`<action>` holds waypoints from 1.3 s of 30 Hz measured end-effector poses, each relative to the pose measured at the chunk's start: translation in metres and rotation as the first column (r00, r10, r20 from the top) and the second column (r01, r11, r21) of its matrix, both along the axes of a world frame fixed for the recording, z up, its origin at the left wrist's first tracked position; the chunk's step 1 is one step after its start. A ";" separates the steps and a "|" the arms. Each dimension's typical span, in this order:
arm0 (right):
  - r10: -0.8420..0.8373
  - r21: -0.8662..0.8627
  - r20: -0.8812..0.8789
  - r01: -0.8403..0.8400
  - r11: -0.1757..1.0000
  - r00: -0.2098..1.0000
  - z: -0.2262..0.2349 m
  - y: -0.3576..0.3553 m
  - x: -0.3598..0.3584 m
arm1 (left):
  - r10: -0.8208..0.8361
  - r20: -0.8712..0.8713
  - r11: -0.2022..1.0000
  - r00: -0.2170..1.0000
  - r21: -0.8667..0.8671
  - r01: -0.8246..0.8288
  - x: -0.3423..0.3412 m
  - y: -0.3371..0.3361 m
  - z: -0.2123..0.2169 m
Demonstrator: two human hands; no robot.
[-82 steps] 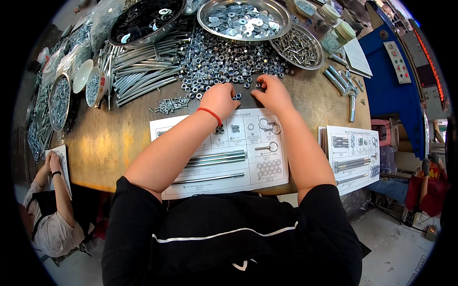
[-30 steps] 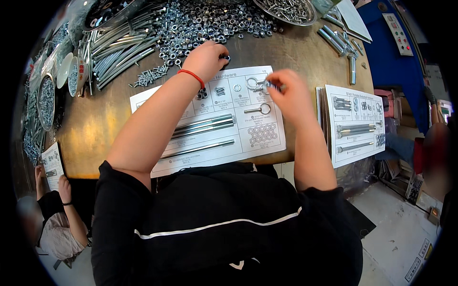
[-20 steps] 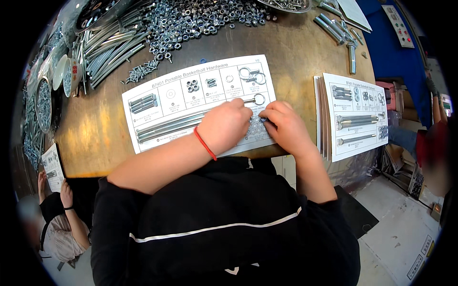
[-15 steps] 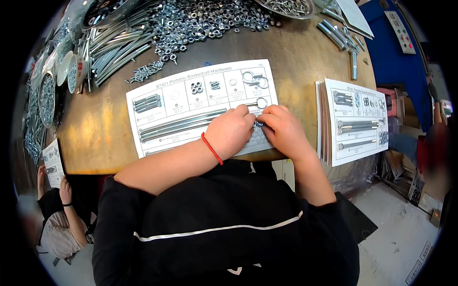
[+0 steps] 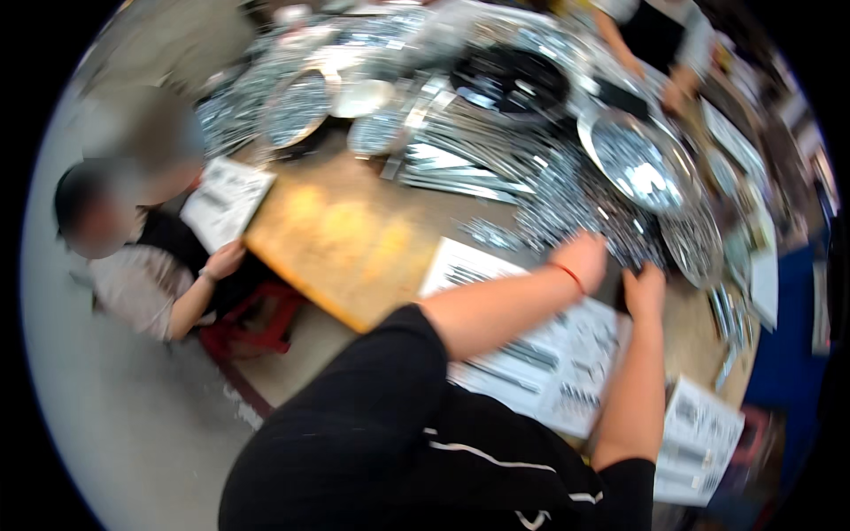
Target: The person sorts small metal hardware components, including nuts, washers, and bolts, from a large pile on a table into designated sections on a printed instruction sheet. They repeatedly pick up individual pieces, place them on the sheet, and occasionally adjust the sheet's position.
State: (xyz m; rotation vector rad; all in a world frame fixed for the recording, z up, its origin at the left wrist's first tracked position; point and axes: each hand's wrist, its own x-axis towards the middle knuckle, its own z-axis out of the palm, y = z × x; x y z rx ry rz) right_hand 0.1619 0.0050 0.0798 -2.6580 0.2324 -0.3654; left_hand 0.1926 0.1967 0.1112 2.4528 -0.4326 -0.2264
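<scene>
My left hand [image 5: 582,260], with a red cord at its wrist, reaches to the near edge of a heap of metal nuts [image 5: 553,199]. Close by on its right, my right hand [image 5: 645,288] is at the same heap, fingers pointing away from me. Motion smears the fingers of both hands, so what they hold, if anything, does not show. Under my forearms lies a printed hardware sheet [image 5: 522,358] with pictures of bolts and rings. Small screws [image 5: 490,234] lie loose just past its far edge.
Long metal rods [image 5: 469,168] are piled beyond the screws. Metal bowls of small parts [image 5: 637,164] and a black dish [image 5: 511,80] stand farther off. Large bolts [image 5: 730,319] and a stack of sheets [image 5: 695,442] lie at right. A co-worker at left holds a sheet [image 5: 228,202]; another works across the table.
My hands have gone from close together over the sheet to the nut heap beyond it, somewhat apart. The view has swung left, bringing in more of the co-worker and the table's left side.
</scene>
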 end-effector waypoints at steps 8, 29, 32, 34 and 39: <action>0.130 0.117 -0.088 -0.119 0.986 0.988 -0.005 0.032 -0.006 | -0.038 0.134 0.991 0.990 -0.119 0.054 -0.008 -0.008 -0.036; -0.061 0.317 -0.213 0.128 0.940 0.975 0.043 0.017 -0.112 | -0.189 -0.201 0.979 0.961 -0.115 0.168 -0.087 0.133 0.068; -0.090 0.215 -0.182 0.129 0.968 0.979 0.041 0.022 -0.092 | -0.146 -0.211 0.976 0.966 -0.188 0.107 -0.104 0.152 0.078; -0.071 0.154 -0.157 0.095 0.983 0.985 0.040 0.023 -0.077 | -0.126 -0.194 0.970 0.973 -0.231 0.079 -0.110 0.164 0.080; 0.109 0.092 -0.125 -0.097 0.991 0.986 0.035 0.060 -0.043 | -0.043 -0.259 0.953 0.965 -0.302 -0.038 -0.123 0.197 0.083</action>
